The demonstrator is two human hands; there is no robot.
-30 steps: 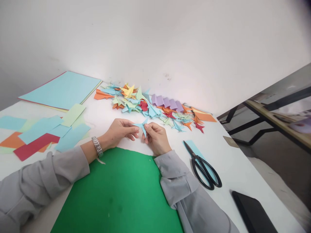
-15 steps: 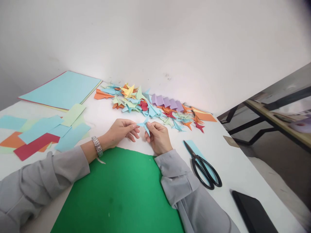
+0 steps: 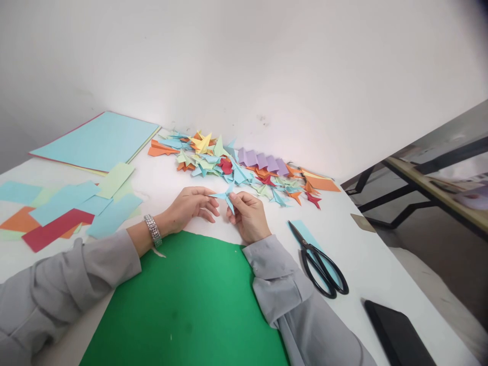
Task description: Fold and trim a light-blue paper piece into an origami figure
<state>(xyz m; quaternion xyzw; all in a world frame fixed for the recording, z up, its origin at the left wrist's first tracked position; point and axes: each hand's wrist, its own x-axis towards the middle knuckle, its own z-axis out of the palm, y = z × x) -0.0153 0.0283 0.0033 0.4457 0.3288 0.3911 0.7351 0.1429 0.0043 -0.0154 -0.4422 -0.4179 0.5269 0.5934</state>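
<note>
A right hand (image 3: pixel 249 217) pinches a light-blue folded-paper star (image 3: pixel 226 196) between thumb and fingers, the crisp, pointed piece raised above a white tabletop (image 3: pixel 358 277) at the scene's center. The left hand (image 3: pixel 190 207), its fingers loosely curled, meets the star's left tip; whether it grips the paper cannot be told. A silver-toned link band (image 3: pixel 153 230) circles the left wrist, and matte gray sleeves (image 3: pixel 282 292) bunch in soft folds along both forearms. A smooth green sheet (image 3: pixel 183 300) spreads at the near side, between the arms. On the far side, against a pale, scuffed wall (image 3: pixel 244 71), sharp-creased paper figures (image 3: pixel 202 144) in blue, orange, yellow, green and red lie heaped beside a pleated purple strip (image 3: pixel 263 160). At left, flat paper rectangles (image 3: pixel 63 203) overlap near a stack of large sheets (image 3: pixel 99 142) topped in blue. At right, black-handled scissors (image 3: pixel 318 262) rest partly over a narrow blue paper strip (image 3: pixel 305 231), with a flat black device (image 3: pixel 398 333) nearer the viewer.
</note>
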